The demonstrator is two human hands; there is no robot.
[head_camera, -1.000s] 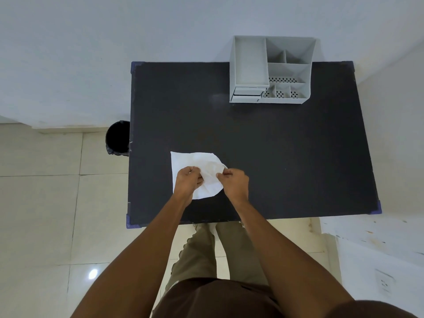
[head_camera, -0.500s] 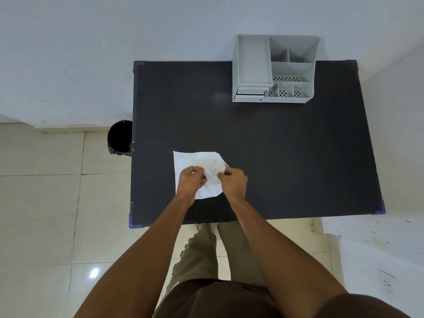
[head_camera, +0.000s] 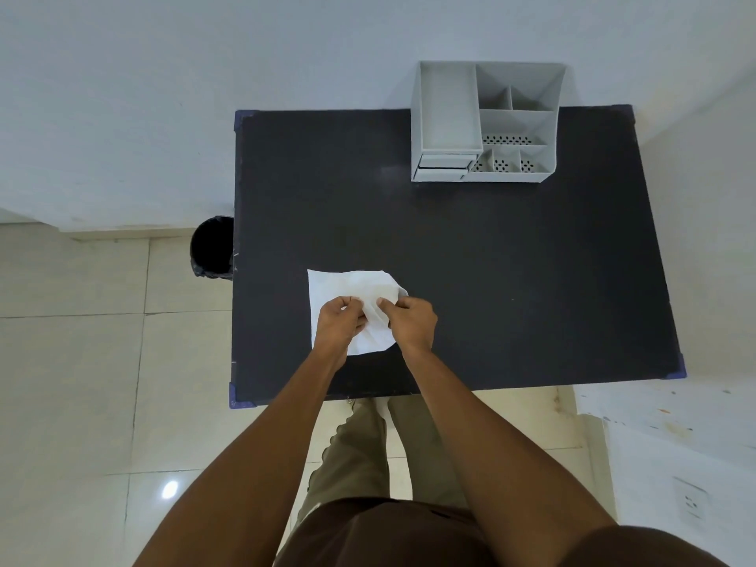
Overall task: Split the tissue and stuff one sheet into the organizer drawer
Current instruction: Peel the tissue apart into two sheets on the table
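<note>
A white tissue [head_camera: 345, 285] lies crumpled on the near left part of the black table [head_camera: 511, 259]. My left hand [head_camera: 338, 321] and my right hand [head_camera: 411, 321] sit side by side on it, each pinching the tissue's middle fold between thumb and fingers. The grey organizer [head_camera: 484, 122] stands at the table's far edge, right of centre. Its two small drawers [head_camera: 444, 167] are at the front left corner, one above the other, and look shut.
A black bin [head_camera: 212, 247] stands on the tiled floor by the table's left edge. White walls run behind the table and along its right side. My legs are under the near edge.
Both hands have stayed on the tissue; the fingers have worked closer together at its middle and a fold has lifted between them. The tissue has not left its place.
</note>
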